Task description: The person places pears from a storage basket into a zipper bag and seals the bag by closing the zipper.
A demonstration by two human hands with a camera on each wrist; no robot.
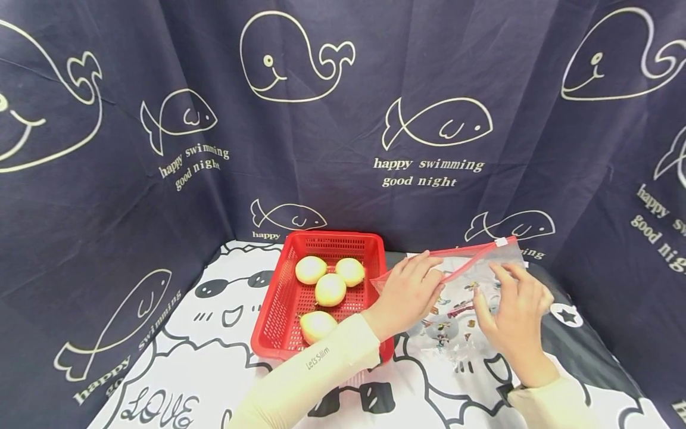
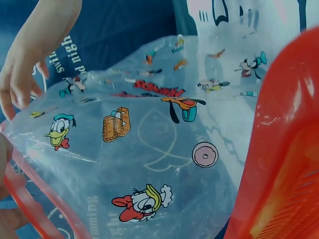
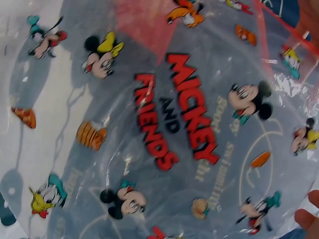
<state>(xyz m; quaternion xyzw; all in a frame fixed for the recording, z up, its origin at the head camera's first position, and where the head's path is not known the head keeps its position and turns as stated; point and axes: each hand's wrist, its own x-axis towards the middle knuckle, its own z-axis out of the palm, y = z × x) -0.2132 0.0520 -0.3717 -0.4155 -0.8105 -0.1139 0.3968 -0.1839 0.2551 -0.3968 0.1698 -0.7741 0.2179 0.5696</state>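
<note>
A clear zipper bag (image 1: 455, 330) with cartoon prints and a red zip edge stands partly raised on the right of the table. My left hand (image 1: 403, 298) pinches the bag's red edge near its left part; in the left wrist view, fingers (image 2: 4, 164) lie on both sides of that edge. The white slider (image 1: 501, 242) sits near the zip's right end. Over the bag's right side is my right hand (image 1: 517, 316), fingers apart and loosely bent, gripping nothing. "Mickey and Friends" lettering (image 3: 192, 112) fills the right wrist view, where a few fingertips (image 3: 306, 221) show at the edge.
Left of the bag stands a red plastic basket (image 1: 268, 316) holding several yellow fruits (image 1: 330, 290) that look like lemons. My left forearm (image 1: 316, 369) crosses its front right corner. A black-and-white printed cloth (image 1: 214, 351) covers the table; dark blue curtains (image 1: 343, 137) surround it.
</note>
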